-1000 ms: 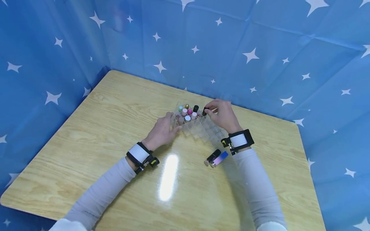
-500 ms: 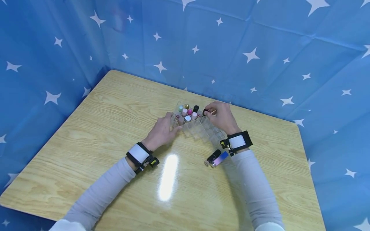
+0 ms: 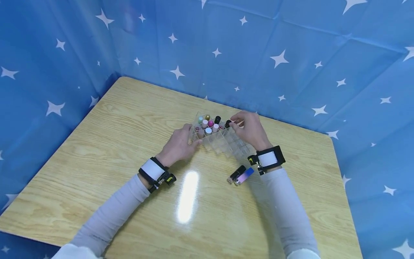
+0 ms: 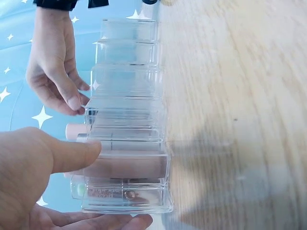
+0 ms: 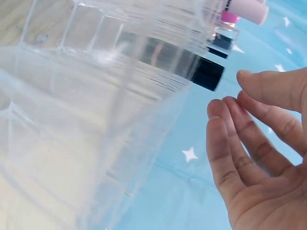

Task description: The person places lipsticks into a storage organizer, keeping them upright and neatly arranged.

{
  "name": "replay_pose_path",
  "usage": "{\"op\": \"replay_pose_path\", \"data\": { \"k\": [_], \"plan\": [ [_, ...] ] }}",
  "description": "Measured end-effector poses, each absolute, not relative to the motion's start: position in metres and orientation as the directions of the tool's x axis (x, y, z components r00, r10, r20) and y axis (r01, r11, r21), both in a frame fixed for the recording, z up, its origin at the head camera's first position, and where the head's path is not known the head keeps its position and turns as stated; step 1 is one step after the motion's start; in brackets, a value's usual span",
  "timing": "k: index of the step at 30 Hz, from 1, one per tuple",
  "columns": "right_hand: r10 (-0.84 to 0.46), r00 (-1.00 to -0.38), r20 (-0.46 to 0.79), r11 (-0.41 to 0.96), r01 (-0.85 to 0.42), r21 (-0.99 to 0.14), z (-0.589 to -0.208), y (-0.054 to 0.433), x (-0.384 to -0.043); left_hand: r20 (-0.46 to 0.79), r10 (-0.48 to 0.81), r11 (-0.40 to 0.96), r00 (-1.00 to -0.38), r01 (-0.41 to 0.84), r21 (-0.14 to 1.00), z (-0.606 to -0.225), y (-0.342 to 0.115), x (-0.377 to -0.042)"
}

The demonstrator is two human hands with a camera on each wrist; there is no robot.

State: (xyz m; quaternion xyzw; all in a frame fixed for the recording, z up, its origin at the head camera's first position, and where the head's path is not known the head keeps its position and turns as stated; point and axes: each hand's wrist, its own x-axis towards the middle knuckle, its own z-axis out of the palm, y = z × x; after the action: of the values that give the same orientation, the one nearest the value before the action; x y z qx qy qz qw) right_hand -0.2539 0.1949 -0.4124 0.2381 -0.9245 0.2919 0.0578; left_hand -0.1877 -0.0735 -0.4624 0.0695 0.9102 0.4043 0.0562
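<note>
A clear compartment organizer (image 3: 223, 142) stands on the table, with several lipstick-like tubes upright in its left part. My left hand (image 3: 176, 145) grips its left end, the thumb (image 4: 79, 155) on the near side and fingers beneath the end in the left wrist view. A black-capped clear tube (image 5: 208, 74) sits inside a compartment at the back. My right hand (image 3: 250, 130) is just beside that black cap (image 3: 228, 123); in the right wrist view its fingers (image 5: 220, 148) are apart from the cap, and nothing is between them.
A black-capped tube (image 3: 237, 174) and a blue-to-pink tube (image 3: 244, 176) lie side by side on the wooden table (image 3: 129, 118), in front of the organizer. A blue star-patterned curtain (image 3: 194, 43) hangs behind the table.
The black-capped tube has gone down into its compartment, and my right fingers have let go of it. My left hand keeps its grip on the organizer. The head view has shifted slightly.
</note>
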Motion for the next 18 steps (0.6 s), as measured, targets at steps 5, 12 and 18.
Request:
{"op": "replay_pose_path", "data": {
  "k": [5,12,18],
  "plan": [
    [-0.444,-0.854,0.272,0.709,-0.520,-0.476,-0.408,0.202,-0.242,-0.041,0.178,0.647,-0.983,0.086,0.758,-0.458,-0.077,-0.188],
    [-0.500,-0.820,0.281,0.679,-0.572,-0.461,-0.405,0.209,-0.210,0.090,0.198,0.649,-0.976,0.200,0.734,-0.445,-0.081,-0.182],
    [-0.531,-0.826,0.189,0.685,-0.550,-0.478,-0.400,0.217,-0.179,0.296,0.222,0.654,-0.929,0.367,0.662,-0.435,-0.076,-0.175]
  ]
}}
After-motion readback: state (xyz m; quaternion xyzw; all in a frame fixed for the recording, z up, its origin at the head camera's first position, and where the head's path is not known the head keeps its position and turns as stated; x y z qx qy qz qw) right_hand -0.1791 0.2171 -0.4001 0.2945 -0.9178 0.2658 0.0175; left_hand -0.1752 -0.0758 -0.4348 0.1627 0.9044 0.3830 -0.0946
